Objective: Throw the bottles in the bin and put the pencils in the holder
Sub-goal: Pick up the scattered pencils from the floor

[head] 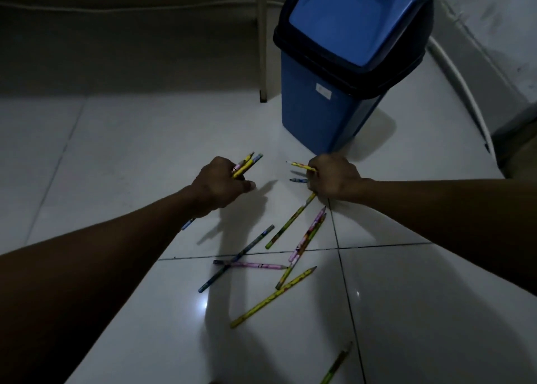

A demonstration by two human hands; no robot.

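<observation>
Left hand (219, 184) gripping a bundle of pencils (246, 165), right hand (334, 178) closed on perhaps two pencils (302, 167), loose pencils (302, 241) scattered on white floor tiles (130, 157), blue swing-lid bin (328, 99) just beyond

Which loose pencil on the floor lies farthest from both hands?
The yellow-green pencil at the bottom edge of the view, lying alone on the floor tiles, well apart from the crossed cluster below the hands.

- White tiled floor (406, 311) with dark grout lines, dimly lit.
- Blue bin (325, 113) with a black collar stands at the far side.
- Loose pencils (273, 267) lie scattered mid-floor, several crossing each other.
- One more pencil (337, 364) lies apart at the near edge.
</observation>
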